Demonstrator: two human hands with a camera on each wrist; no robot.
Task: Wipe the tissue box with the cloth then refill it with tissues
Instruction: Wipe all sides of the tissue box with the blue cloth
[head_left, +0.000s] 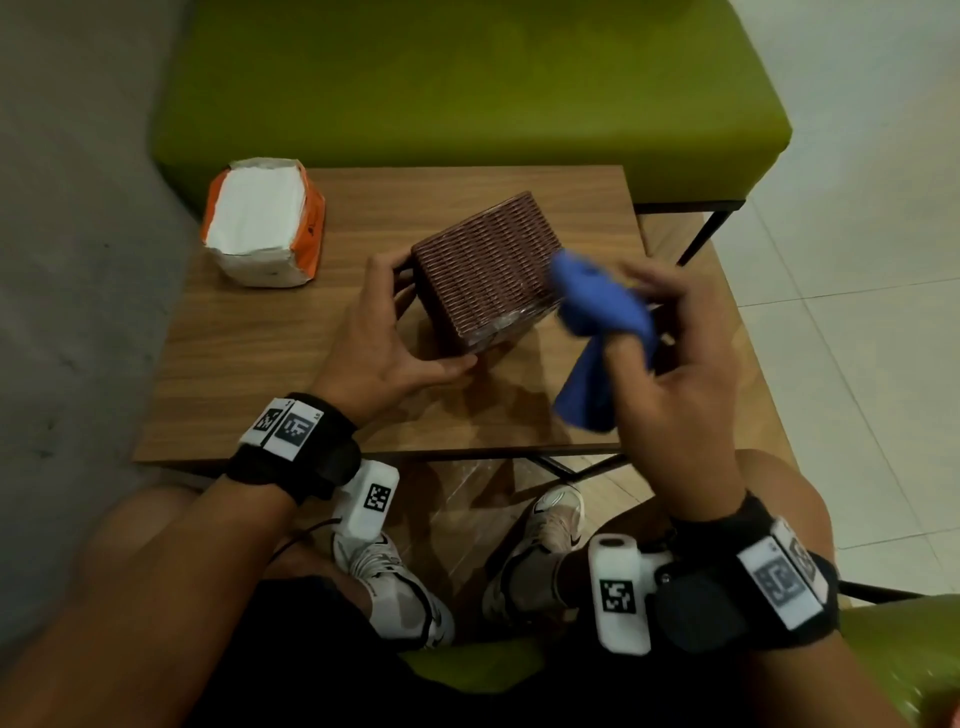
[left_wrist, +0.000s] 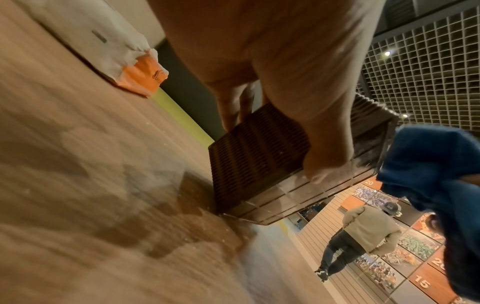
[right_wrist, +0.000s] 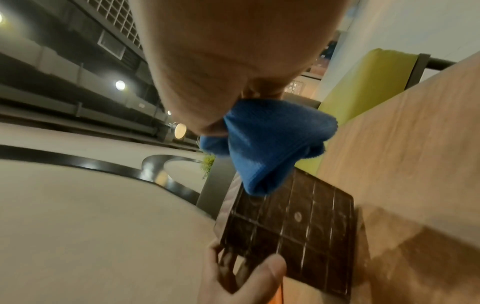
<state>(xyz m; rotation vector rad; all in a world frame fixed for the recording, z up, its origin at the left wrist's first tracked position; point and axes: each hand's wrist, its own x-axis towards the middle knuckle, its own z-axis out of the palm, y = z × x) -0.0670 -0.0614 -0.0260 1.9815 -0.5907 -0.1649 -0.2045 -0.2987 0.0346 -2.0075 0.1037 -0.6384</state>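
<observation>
A brown woven tissue box (head_left: 485, 270) is tipped on the wooden table (head_left: 249, 353), one corner down. My left hand (head_left: 389, 332) grips its left side, thumb under the near edge and fingers round the far edge. My right hand (head_left: 670, 332) holds a bunched blue cloth (head_left: 597, 317) against the box's right side. In the right wrist view the cloth (right_wrist: 267, 144) touches the box's gridded base (right_wrist: 291, 224). In the left wrist view the box (left_wrist: 254, 160) hangs under my thumb, with the cloth (left_wrist: 436, 185) at its right. An opened orange and white tissue pack (head_left: 265, 223) lies at the table's far left.
A green upholstered bench (head_left: 467, 88) stands behind the table. A grey wall runs along the left. My knees and white shoes (head_left: 395, 587) are below the table's near edge. A person in a beige jacket (left_wrist: 363, 232) walks in the background of the left wrist view.
</observation>
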